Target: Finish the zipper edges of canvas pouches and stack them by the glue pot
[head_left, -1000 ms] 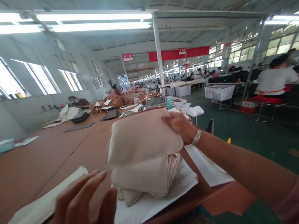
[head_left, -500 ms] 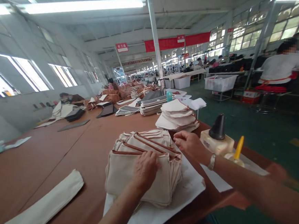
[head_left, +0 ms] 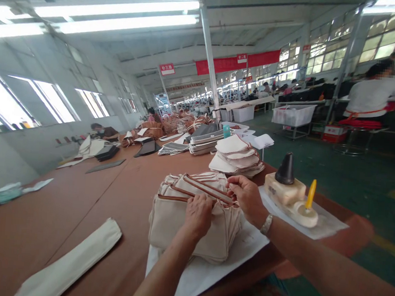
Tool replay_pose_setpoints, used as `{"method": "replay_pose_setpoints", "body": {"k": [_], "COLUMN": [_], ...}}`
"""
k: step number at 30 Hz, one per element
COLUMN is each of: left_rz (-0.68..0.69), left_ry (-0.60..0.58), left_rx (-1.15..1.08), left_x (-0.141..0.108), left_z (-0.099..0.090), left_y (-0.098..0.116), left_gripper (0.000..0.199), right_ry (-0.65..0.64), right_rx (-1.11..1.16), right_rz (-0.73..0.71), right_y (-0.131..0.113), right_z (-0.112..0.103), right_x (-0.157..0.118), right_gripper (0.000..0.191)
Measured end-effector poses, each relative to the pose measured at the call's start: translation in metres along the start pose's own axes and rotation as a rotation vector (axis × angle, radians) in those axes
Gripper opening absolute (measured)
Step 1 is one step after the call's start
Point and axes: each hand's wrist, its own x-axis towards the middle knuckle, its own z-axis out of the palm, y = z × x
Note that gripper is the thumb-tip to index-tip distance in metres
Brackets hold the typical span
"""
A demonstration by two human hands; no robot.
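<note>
A stack of cream fabric pouch pieces (head_left: 174, 221) with brown-trimmed top edges stands before me on a white sheet (head_left: 204, 278). My left hand (head_left: 199, 215) curls its fingers over the top edge of the front piece and grips it. At the stack's right end, my right hand (head_left: 250, 200) has thumb and fingertips drawn together in a pinch beside the brown trim. Whatever lies between those fingertips is too small to make out.
To the right are a glue pot with a black cone (head_left: 286, 171) and a yellow-handled tool (head_left: 311, 193). Cream panels (head_left: 234, 155) are piled behind the stack. A long cream strip (head_left: 72, 263) lies on the brown table (head_left: 118, 196) at left. Another person (head_left: 372, 93) sits far right.
My right hand has moved slightly down and in against the stack's right end. My left hand keeps its hold on the front piece. The view has shifted a little.
</note>
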Motion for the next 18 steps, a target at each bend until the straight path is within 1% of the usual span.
{"method": "replay_pose_setpoints", "body": {"k": [1, 3, 6, 8, 9, 11, 12, 13, 14, 16, 18], "left_rz": [-0.001, -0.013, -0.002, 0.026, 0.025, -0.022, -0.045, -0.051, -0.039, 0.016, 0.043], "left_ry": [-0.021, -0.071, -0.181, -0.282, -0.355, -0.555, -0.632, -0.676, -0.681, -0.627, -0.572], "left_rx": [-0.021, -0.077, -0.197, -0.331, -0.466, -0.869, -1.01, -1.097, -1.123, -1.127, -1.167], "left_x": [-0.008, -0.029, -0.074, -0.108, -0.124, -0.154, -0.167, -0.178, -0.187, -0.199, -0.208], "left_z": [-0.002, -0.008, -0.022, -0.037, -0.047, -0.066, -0.075, -0.082, -0.087, -0.092, -0.09], "left_y": [0.002, 0.004, 0.0, -0.005, -0.007, -0.008, -0.006, -0.003, 0.0, 0.008, 0.015], "left_gripper": [0.021, 0.028, 0.03, 0.027, 0.027, 0.028, 0.029, 0.026, 0.022, 0.01, 0.007], "right_ry": [-0.014, -0.09, -0.285, -0.387, -0.414, -0.44, -0.454, -0.476, -0.511, -0.614, -0.773], "right_rx": [0.001, -0.001, -0.016, -0.047, -0.069, -0.112, -0.127, -0.136, -0.136, -0.111, -0.057], "right_rz": [0.007, 0.041, 0.137, 0.207, 0.232, 0.251, 0.245, 0.231, 0.211, 0.169, 0.143], "right_y": [-0.003, -0.005, 0.001, 0.011, 0.016, 0.022, 0.021, 0.017, 0.01, -0.013, -0.042], "right_z": [-0.001, 0.0, 0.006, 0.014, 0.018, 0.024, 0.026, 0.028, 0.028, 0.026, 0.021], "right_x": [-0.001, -0.006, -0.017, -0.025, -0.028, -0.034, -0.038, -0.043, -0.05, -0.07, -0.098], "right_gripper": [0.023, 0.022, 0.017, 0.015, 0.014, 0.015, 0.018, 0.021, 0.025, 0.033, 0.039]}}
